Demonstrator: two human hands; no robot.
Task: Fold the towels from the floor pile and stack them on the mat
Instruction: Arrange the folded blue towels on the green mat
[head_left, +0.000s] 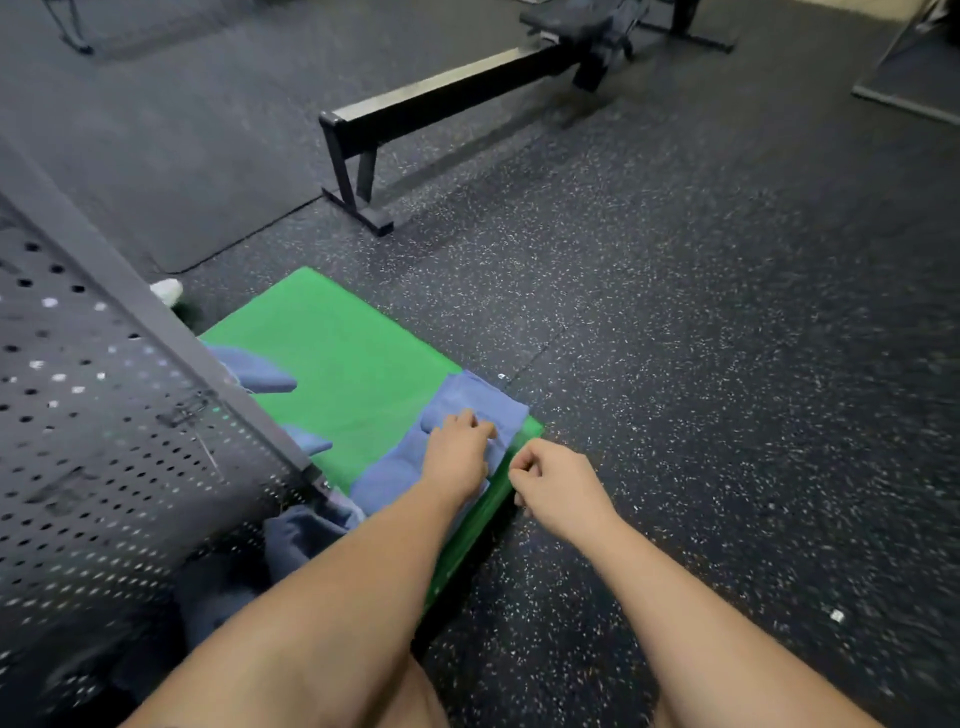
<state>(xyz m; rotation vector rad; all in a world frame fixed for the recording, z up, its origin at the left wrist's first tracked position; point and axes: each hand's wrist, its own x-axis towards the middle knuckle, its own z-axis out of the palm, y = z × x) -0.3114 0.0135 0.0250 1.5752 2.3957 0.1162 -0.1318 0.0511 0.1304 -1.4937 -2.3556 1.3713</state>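
Fingers (480, 423) of the left hand (457, 452) curl down onto a blue towel (483, 395) lying along the right edge of the green mat (332, 338); whether they pinch it, I cannot tell. Right hand (556, 488) hangs clenched on nothing, just beside the mat's corner, over the speckled black floor (675, 364). More towels (260, 371) poke from under a perforated grey panel (104, 415) at left. Beyond the mat stands a rower (447, 98).

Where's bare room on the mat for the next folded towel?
Bare: the mat's middle and far end, between the towels by the bench and the towel under the left hand; also the floor to its right. Crowded: the near right corner, with that towel and the right hand.
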